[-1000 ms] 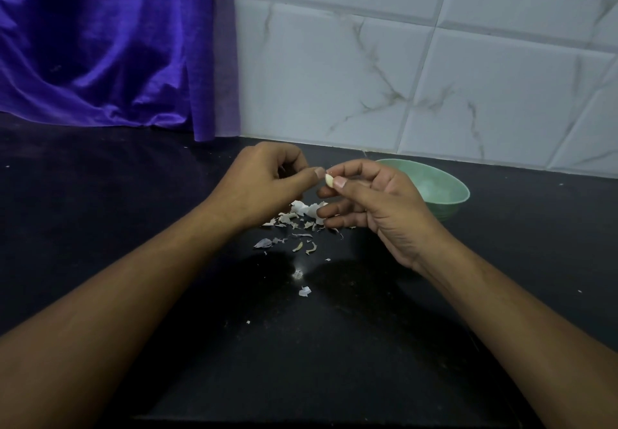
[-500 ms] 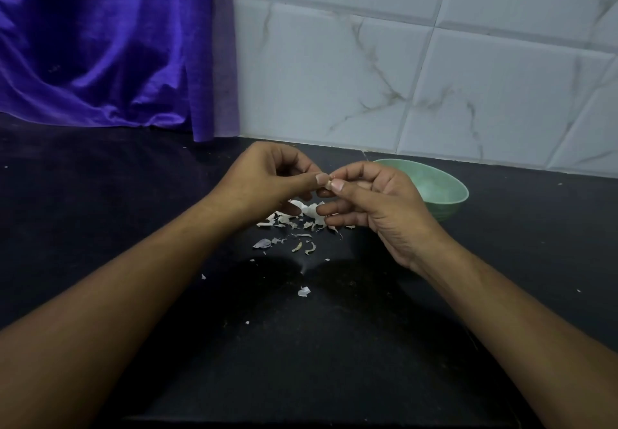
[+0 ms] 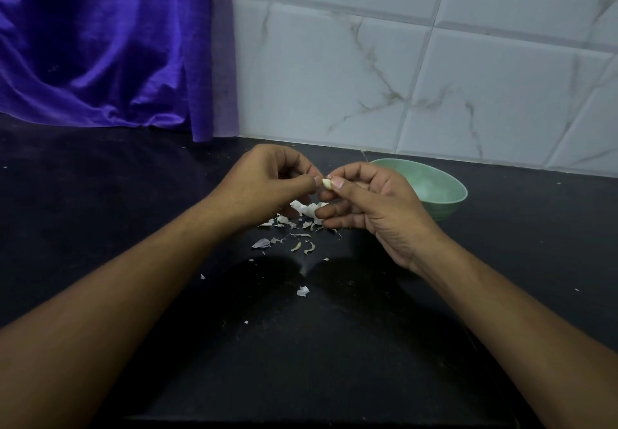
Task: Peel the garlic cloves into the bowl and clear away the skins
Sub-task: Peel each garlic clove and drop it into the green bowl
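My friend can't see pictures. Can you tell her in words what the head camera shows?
A person's left hand and right hand pinch one small garlic clove between them, above papery skins scattered on a black counter. A green bowl sits behind the right hand; a purple curtain and white tiles are at the back.

Black counter (image 3: 133, 211), green bowl (image 3: 444, 194), garlic skins (image 3: 294, 228)
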